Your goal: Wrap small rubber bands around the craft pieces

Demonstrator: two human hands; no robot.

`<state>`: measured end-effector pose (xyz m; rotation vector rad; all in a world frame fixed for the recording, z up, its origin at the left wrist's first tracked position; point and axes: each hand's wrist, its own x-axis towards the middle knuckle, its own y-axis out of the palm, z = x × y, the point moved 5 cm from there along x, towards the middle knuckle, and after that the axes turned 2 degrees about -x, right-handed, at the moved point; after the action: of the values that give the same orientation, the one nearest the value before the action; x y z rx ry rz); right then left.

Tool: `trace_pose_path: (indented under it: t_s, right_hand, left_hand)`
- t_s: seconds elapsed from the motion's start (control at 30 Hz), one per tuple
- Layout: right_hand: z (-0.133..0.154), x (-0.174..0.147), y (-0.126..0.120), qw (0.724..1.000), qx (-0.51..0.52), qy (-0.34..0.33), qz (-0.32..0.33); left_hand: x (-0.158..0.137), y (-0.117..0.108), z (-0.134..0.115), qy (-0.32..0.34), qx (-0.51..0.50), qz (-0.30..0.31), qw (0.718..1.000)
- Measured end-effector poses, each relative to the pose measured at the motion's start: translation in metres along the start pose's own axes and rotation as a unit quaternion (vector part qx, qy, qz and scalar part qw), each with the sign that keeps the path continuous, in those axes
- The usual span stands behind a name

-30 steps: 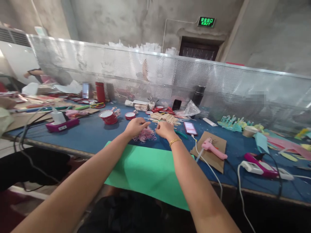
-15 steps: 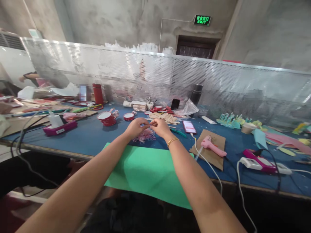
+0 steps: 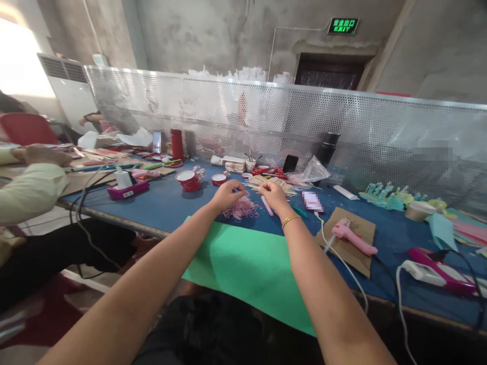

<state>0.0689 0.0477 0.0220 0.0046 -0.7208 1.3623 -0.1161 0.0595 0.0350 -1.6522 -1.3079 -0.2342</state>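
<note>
Two bare hands work apart above one blue tabletop: the left hand over one heap of thin pink loops, too tangled to count, the right hand over one slim pink strip. Both hands' fingertips are drawn in narrowly; I cannot tell whether they grip anything. Nearer lies one green rectangular sheet; right, one pink glue gun on one brown cardboard piece; far left, one red cylindrical flask.
</note>
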Motion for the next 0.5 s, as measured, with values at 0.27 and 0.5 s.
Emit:
trace_pose_path:
  t_s: [0.27,0.5]
  right_hand:
    - [0.003,-0.007,0.016,0.997,-0.024,-0.004,0.077]
    - [0.0,-0.01,0.012,0.997,-0.052,-0.003,0.058]
  left_hand:
    - [0.0,0.001,-0.002,0.026,-0.014,0.002,1.0]
    - [-0.001,-0.001,0.0,0.026,-0.013,-0.03,0.999]
